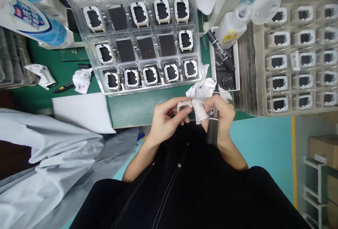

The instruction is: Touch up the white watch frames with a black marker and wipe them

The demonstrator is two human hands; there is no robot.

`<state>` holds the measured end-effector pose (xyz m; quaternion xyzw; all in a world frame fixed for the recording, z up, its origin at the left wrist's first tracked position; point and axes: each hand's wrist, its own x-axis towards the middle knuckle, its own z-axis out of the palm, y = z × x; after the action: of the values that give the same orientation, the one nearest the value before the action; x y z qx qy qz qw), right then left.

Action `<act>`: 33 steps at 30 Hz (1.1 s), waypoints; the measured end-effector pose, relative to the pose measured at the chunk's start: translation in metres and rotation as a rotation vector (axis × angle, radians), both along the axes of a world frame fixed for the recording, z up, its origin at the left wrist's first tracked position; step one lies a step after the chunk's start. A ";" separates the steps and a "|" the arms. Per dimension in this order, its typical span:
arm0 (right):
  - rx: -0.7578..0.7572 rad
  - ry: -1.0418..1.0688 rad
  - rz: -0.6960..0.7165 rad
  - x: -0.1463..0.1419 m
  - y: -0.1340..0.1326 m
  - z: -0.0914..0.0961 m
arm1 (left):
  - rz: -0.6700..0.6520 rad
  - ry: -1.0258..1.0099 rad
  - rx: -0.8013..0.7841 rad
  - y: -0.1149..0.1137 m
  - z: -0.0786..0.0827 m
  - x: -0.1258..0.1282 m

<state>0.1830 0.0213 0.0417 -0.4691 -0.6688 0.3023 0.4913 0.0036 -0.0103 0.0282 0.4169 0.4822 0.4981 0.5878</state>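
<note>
White cloth (199, 110) hides the tips of my right grip (224, 116), which clasps 1 black marker (212, 132). My left grip (165, 120), nearly closed, pinches 1 pale frame (184, 104), itself partly covered, above the tabletop's (129, 111) near edge.

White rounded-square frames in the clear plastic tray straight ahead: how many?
11 white rounded-square frames: four in the far row, two at the middle row's ends, five in the near row; none looks hidden.
</note>
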 end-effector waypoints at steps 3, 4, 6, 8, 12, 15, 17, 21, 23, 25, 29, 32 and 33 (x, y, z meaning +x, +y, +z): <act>-0.002 -0.014 -0.062 0.002 -0.003 -0.004 | 0.012 -0.081 -0.038 0.001 0.004 -0.002; -0.008 -0.007 -0.089 0.002 -0.004 -0.006 | 0.010 -0.099 -0.048 0.001 0.005 -0.002; -0.010 0.032 -0.138 0.002 -0.006 -0.009 | 0.003 -0.136 -0.063 0.003 0.007 -0.003; -0.004 0.067 -0.162 0.004 -0.006 -0.012 | 0.001 -0.173 -0.075 0.004 0.007 -0.004; 0.037 -0.050 -0.149 0.012 -0.002 -0.017 | 0.026 -0.222 -0.098 0.003 0.004 -0.004; 0.092 -0.274 -0.186 0.020 0.000 -0.019 | 0.049 -0.234 -0.119 0.003 0.001 -0.003; 0.143 -0.370 -0.199 0.024 -0.002 -0.019 | 0.063 -0.230 -0.131 0.003 -0.001 -0.003; 0.295 -0.356 -0.258 0.030 -0.006 -0.013 | 0.072 -0.230 -0.139 0.004 -0.002 -0.004; 0.316 -0.348 -0.299 0.033 -0.006 -0.009 | 0.071 -0.234 -0.145 0.004 -0.002 -0.004; 0.270 -0.409 -0.266 0.037 -0.004 -0.005 | 0.069 -0.246 -0.148 0.005 -0.001 -0.004; 0.262 -0.574 -0.256 0.041 0.003 -0.004 | 0.074 -0.272 -0.148 0.006 -0.001 -0.004; 0.389 -0.462 -0.345 0.036 0.005 -0.003 | 0.087 -0.262 -0.157 0.007 -0.002 -0.003; 0.421 -0.388 -0.365 0.034 0.004 -0.001 | 0.092 -0.252 -0.162 0.007 -0.002 -0.003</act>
<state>0.2167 0.0253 0.0405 -0.5183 -0.7024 -0.0303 0.4869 0.0003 -0.0028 0.0260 0.2800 0.4619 0.5324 0.6518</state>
